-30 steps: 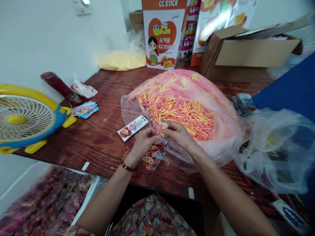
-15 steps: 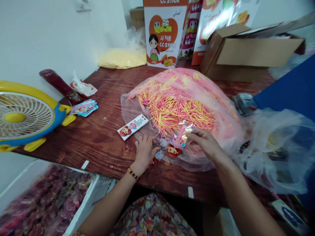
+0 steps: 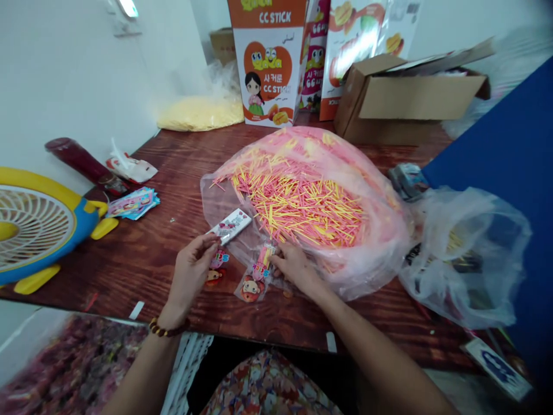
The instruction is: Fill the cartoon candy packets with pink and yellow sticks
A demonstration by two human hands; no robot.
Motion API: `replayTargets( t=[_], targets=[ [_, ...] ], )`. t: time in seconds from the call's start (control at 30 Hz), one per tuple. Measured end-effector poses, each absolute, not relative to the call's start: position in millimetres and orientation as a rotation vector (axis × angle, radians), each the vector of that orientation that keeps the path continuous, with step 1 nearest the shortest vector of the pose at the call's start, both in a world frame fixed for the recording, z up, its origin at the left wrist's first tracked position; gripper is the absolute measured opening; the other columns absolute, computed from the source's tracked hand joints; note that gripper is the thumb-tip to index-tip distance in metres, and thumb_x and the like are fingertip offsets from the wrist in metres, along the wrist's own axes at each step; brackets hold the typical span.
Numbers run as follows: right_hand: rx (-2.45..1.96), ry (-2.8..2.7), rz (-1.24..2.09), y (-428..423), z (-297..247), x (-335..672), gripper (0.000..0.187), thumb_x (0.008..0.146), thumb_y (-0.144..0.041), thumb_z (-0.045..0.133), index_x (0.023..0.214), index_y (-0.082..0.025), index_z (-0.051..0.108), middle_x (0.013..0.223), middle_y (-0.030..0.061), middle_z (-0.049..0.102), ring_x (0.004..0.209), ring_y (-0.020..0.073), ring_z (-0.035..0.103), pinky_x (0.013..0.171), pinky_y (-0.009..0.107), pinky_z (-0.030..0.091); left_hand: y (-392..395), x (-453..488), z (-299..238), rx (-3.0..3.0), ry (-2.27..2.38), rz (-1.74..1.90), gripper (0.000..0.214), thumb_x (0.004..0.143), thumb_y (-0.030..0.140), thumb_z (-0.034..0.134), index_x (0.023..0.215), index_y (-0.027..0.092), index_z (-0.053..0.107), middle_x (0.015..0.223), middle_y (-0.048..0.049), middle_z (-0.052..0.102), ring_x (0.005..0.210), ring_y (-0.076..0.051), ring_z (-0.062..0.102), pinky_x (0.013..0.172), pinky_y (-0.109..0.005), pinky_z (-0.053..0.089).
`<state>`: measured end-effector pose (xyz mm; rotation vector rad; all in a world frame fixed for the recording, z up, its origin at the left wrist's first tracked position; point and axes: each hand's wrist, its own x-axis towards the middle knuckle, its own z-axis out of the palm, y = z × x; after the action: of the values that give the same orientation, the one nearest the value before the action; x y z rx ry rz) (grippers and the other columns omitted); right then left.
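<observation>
My left hand [image 3: 192, 271] is closed in a pinch at the top of a clear printed packet [image 3: 219, 259] with a red-haired cartoon face. Its fingertips are beside the near corner of a white printed stack of packets [image 3: 233, 225]. My right hand [image 3: 296, 265] grips the upper end of another clear cartoon packet [image 3: 251, 287], in which pink and yellow sticks show. Just behind the right hand, a large open plastic bag [image 3: 380, 242] lies spread out, heaped with thin pink and yellow sticks [image 3: 298, 202].
At left stand a yellow and blue fan [image 3: 64, 230], a dark red bottle [image 3: 80, 161] and blue-pink sachets [image 3: 133, 203]. Printed cartons [image 3: 272, 69] and an open cardboard box [image 3: 415, 104] line the back. A translucent bag [image 3: 470, 253] lies at right. Below left is a bin of wrapped pieces [image 3: 82, 369].
My left hand has moved left with a packet to beside the white stack. The right hand has come left and down, lowering its packet to the table. The camera view has shifted slightly.
</observation>
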<state>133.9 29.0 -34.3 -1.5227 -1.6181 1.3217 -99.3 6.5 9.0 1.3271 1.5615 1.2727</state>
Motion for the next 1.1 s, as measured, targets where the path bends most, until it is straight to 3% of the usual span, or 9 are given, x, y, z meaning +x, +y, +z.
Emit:
replayTargets(
  t=[0.1,0.2,0.43,0.8,1.1],
  targets=[
    [-1.549,-1.749,1.164,26,-30,136,0.018,0.085,-0.023,0.060,0.068,-0.021,0.054,0.053,-0.0004,0.062,0.046,0.0130,0.057,0.048,0.025,0.038,5,-86,14,1.294,1.469,1.241,0.020,0.076,0.036,0.073,0.083,0.017,0.070,0.078,-0.0002,0.067,0.071,-0.014,0.059,0.067,-0.023,0.046],
    [-1.618,-1.960,0.865,24,-7,153,0.015,0.088,-0.028,0.060,0.075,-0.020,0.061,0.069,0.0043,0.069,0.061,0.0161,0.061,0.056,0.027,0.039,5,-69,12,1.266,1.400,1.210,0.023,0.075,0.039,0.073,0.074,0.017,0.068,0.067,0.0018,0.061,0.062,-0.011,0.052,0.057,-0.020,0.041],
    [-2.104,-2.216,0.188,46,27,228,0.028,0.097,-0.027,0.043,0.094,-0.023,0.071,0.100,0.0067,0.073,0.091,0.0208,0.065,0.065,0.028,0.037,8,-36,6,1.187,1.241,1.139,0.024,0.077,0.039,0.073,0.078,0.016,0.066,0.069,0.0019,0.061,0.060,-0.010,0.050,0.055,-0.020,0.040],
    [-2.059,-2.409,-0.071,80,12,206,0.031,0.099,-0.031,0.042,0.106,-0.016,0.069,0.110,0.0132,0.067,0.104,0.0253,0.059,0.085,0.035,0.040,4,-4,-6,1.266,1.089,1.037,0.022,0.083,0.035,0.067,0.074,0.015,0.062,0.067,0.0018,0.054,0.063,-0.010,0.046,0.058,-0.021,0.037],
    [-2.123,-2.325,-0.200,87,-3,180,0.032,0.093,-0.011,0.039,0.104,-0.005,0.067,0.103,0.0228,0.066,0.099,0.0321,0.060,0.084,0.044,0.041,5,-6,-7,1.273,1.090,1.045,0.021,0.083,0.035,0.067,0.076,0.015,0.064,0.069,0.0008,0.057,0.066,-0.011,0.049,0.061,-0.022,0.039]
  ],
)
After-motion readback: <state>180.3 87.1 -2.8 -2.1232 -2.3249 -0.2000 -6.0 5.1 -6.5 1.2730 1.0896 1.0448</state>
